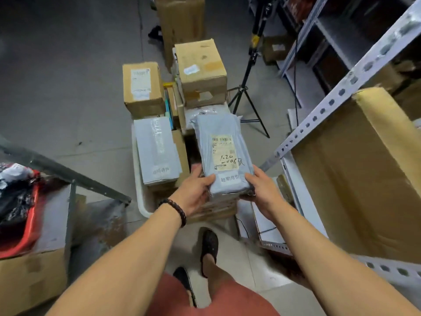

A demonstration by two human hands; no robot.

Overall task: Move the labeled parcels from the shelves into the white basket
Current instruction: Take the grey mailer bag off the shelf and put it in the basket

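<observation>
- Nearest the camera are the person's red shorts and a dark shoe (209,245) on the pale tiled floor.
- A dark beaded bracelet (175,209) circles the left wrist.
- The left hand (196,190) grips the near left corner of a grey-blue parcel (224,176), thumb on top and fingers curled beneath.
- The right hand (262,190) clasps the near right corner in the same way.
- The parcel carries a cream label (224,152) with a barcode and handwritten figures, and sits over the right side of the white basket (141,197). Whether it already rests on the pile below is hard to tell.
- In the basket's left half lies a pale grey parcel (157,149), taped and face up.
- At the left edge sits a red tray (29,220) of dark clothing.
- On the right, a large cardboard box (364,174) fills the metal shelf (341,92).
- Beyond the basket stand a labelled brown box (142,87) and a second brown box (201,74), just beside each other.
- A black tripod (247,87) stands behind, near the shelving.
</observation>
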